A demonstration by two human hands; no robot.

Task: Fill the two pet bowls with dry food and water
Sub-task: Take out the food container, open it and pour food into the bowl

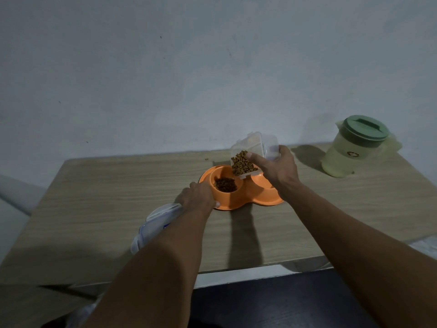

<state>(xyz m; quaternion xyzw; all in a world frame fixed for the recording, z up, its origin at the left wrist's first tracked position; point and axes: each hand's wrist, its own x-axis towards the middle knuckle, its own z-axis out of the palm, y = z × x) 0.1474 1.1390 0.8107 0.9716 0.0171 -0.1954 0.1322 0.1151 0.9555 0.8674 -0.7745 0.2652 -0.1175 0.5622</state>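
An orange double pet bowl point(238, 201) sits on the wooden table. Its left well holds a small heap of brown dry food point(225, 184); the right well is mostly hidden behind my right hand. My right hand point(279, 170) grips a clear plastic food container point(251, 153), tilted mouth-down over the bowl with kibble piled at its opening. My left hand point(199, 196) rests on the bowl's left rim, fingers curled around the edge. A translucent water pitcher point(352, 149) with a green lid stands upright at the far right.
The container's clear lid point(153, 223) with snap clips lies on the table point(106, 197) under my left forearm. A stray kibble piece point(206, 159) lies near the back edge. A plain wall stands right behind the table. The table's front edge is close to my body.
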